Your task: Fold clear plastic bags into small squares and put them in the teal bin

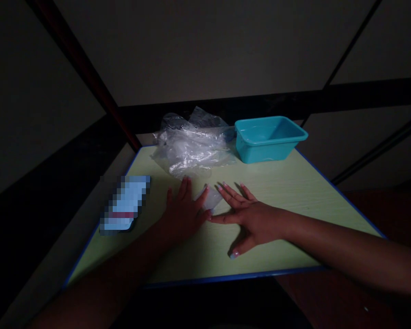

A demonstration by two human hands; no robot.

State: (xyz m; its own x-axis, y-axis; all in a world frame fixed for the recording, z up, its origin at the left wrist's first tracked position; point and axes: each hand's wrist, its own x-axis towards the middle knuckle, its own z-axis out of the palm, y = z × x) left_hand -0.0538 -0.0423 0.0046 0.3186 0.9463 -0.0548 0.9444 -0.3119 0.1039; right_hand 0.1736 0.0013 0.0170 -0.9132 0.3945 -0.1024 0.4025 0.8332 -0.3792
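A small translucent plastic piece (211, 198) lies flat on the table between my two hands. My left hand (185, 211) rests palm down over its left side, fingers spread, with the thumb and index finger at its edge. From the right, my right hand (248, 217) reaches in, fingers also spread, its fingertips touching or close to the right edge of the piece. Beyond my left fingertips sits a crumpled heap of clear plastic bags (195, 148).
A turquoise plastic basin (269, 139) stands at the back right of the pale green table (294, 196), which has a blue edge. On the left side lies a phone with a blurred screen (128, 201). Dark panels rise behind the table.
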